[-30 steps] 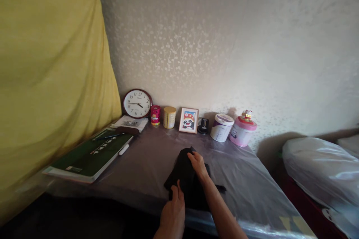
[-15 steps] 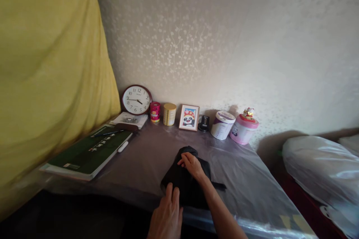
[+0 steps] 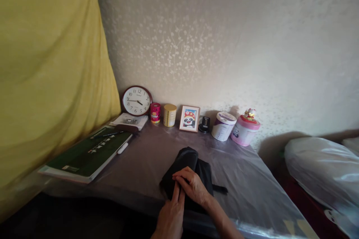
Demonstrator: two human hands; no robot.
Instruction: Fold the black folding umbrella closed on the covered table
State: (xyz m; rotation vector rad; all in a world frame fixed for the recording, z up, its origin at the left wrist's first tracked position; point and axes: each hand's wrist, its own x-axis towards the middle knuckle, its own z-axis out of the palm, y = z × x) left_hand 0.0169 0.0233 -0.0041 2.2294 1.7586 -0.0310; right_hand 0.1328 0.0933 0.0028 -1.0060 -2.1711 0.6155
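A black fabric item, bunched and folded, lies near the table's front edge, with a dark strap sticking out to its right. My left hand rests on its lower left part, fingers pointing away from me and close together. Over those fingertips, my right hand bends its fingers down and meets them on the fabric. Whether the fingers pinch some of the cloth is hidden beneath them.
On the grey-covered table are a green book and white marker at left. Along the wall stand a clock, red tin, yellow tin, picture frame, white tub and pink jar.
My right hand has moved down toward me from the upper part of the black fabric to my left fingertips. My left hand has shifted slightly right and forward.
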